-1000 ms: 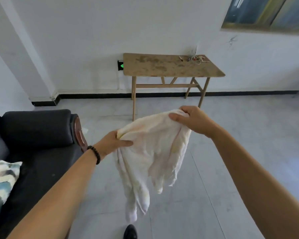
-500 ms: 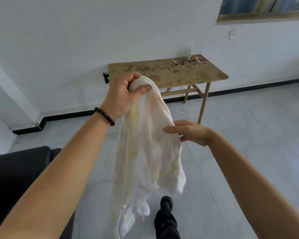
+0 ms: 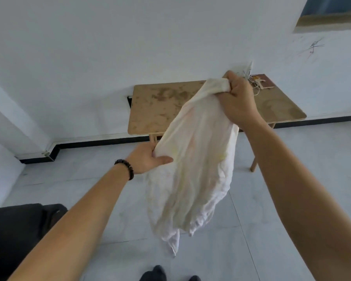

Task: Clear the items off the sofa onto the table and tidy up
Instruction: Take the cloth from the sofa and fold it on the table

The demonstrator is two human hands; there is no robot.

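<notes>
A white cloth (image 3: 195,165) with faint yellow stains hangs in the air between my hands. My right hand (image 3: 236,100) is raised high and grips a bunched top corner of it in a fist. Lower and to the left, my left hand (image 3: 150,159), with a dark bead bracelet on the wrist, pinches the cloth's left edge. Behind the cloth stands the wooden table (image 3: 160,106) against the white wall. The dark sofa (image 3: 18,230) shows only as an arm at the bottom left.
A tangle of cables and small items (image 3: 257,82) lies on the table's far right corner. A wall socket (image 3: 129,101) sits behind the table's left edge. Grey tiled floor (image 3: 282,209) stretches to the table. My shoes (image 3: 156,273) show at the bottom.
My right hand has taken the cloth's top and risen high, where my left hand held it before. My left hand has dropped to the cloth's left edge. The table is nearer.
</notes>
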